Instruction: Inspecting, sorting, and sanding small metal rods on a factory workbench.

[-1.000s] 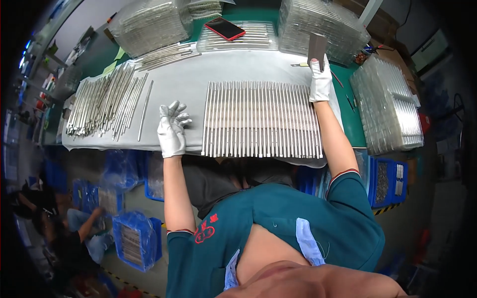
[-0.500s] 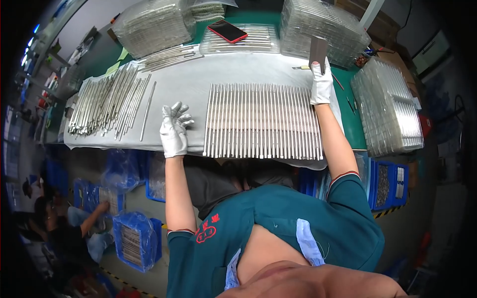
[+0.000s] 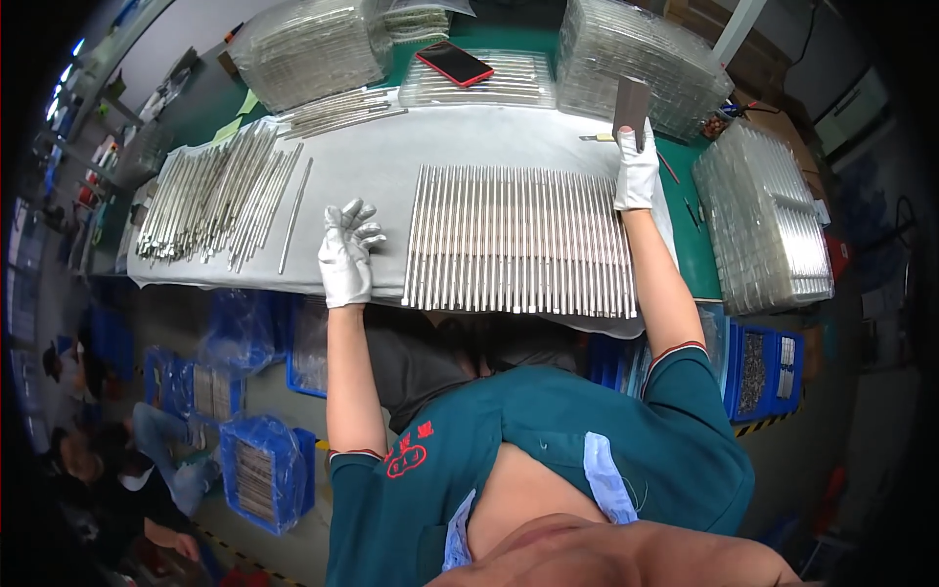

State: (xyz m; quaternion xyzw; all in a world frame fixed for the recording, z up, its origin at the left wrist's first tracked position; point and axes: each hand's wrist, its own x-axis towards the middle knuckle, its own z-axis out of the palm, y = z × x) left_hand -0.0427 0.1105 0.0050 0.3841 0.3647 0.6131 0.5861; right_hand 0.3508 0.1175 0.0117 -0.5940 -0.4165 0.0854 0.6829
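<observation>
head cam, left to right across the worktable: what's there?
Loose heap of metal rods → single rod lying apart → left hand in a white glove, flat on the grey mat → neat row of rods → right hand holding a dark flat block → stack of bagged rods.

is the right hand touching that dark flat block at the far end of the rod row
Touching. The head view shows the gloved right hand with fingers wrapped around the lower part of the dark block.

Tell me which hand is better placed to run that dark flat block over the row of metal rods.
Right. The right hand already grips the dark flat block at the far right corner of the rod row. The left hand rests empty beside the row's left edge.
</observation>
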